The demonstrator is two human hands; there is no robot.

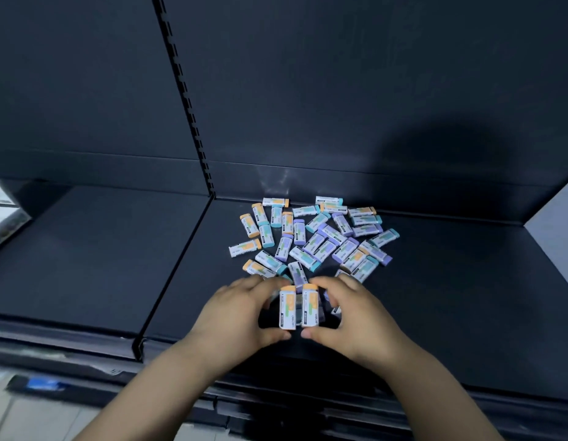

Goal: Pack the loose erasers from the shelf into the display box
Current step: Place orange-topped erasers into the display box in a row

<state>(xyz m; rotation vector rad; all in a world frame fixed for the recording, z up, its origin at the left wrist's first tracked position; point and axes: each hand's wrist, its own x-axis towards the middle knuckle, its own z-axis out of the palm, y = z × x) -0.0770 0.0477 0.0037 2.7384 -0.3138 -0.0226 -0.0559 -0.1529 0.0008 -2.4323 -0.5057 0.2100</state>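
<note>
Several loose erasers (pixel 311 237) in white sleeves with orange, teal or purple ends lie scattered on the dark shelf (pixel 101 256). At the pile's near edge my left hand (pixel 241 310) and my right hand (pixel 349 313) curl round a small stack of erasers (pixel 298 308) from either side. Two orange-tipped erasers lie side by side on top of that stack, with more partly hidden beneath and behind my fingers. No display box shows in this view.
A slotted upright (pixel 187 100) splits the dark back panel. The shelf's front rail (pixel 85 354) runs across below my wrists. Light-coloured packaging (pixel 3 211) sits at the far left edge, and a pale wall (pixel 559 224) shows at the right.
</note>
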